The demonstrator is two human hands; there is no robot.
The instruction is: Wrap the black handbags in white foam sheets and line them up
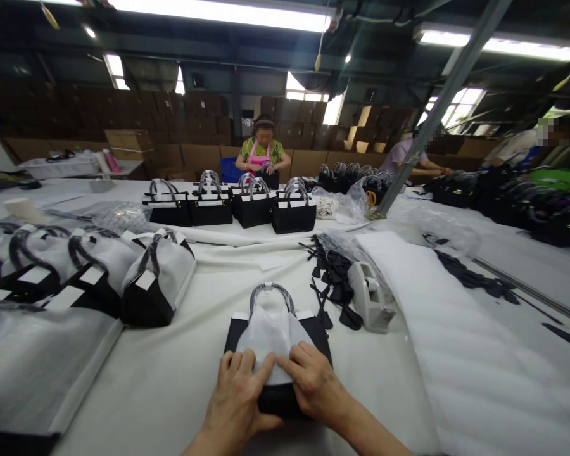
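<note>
"Head view, quick: where's the bag sitting?"

"Your black handbag lies flat on the desk, right in front of you, handle pointing away. A white foam wrap covers its middle and runs up into the handle arch."

"And the hands?"

"Your left hand and right hand both rest palm-down on the bag's near end. The fingers are spread and pin the wrap's lower edge. Neither is clenched, and nothing is lifted."

"How will it handle?"

"My guess: small and light, with fairly stiff sides, so it should hold its shape. The wrap looks soft and thin. It will likely slide on the smooth face and tear if you tug. The handle looks rigid with a shiny covering, but I cannot tell how slick it is."

"Where to take hold?"

"Judging by the shape, take the two side edges of the body, thumbs over the wrap to trap it. Or take the handle arch. Don't pinch the loose wrap alone."

"Around it?"

"A tape dispenser and a pile of black tags sit just right of the bag, apart from it. To your left stand wrapped bags, and a foam sheet lies along the right."
</note>
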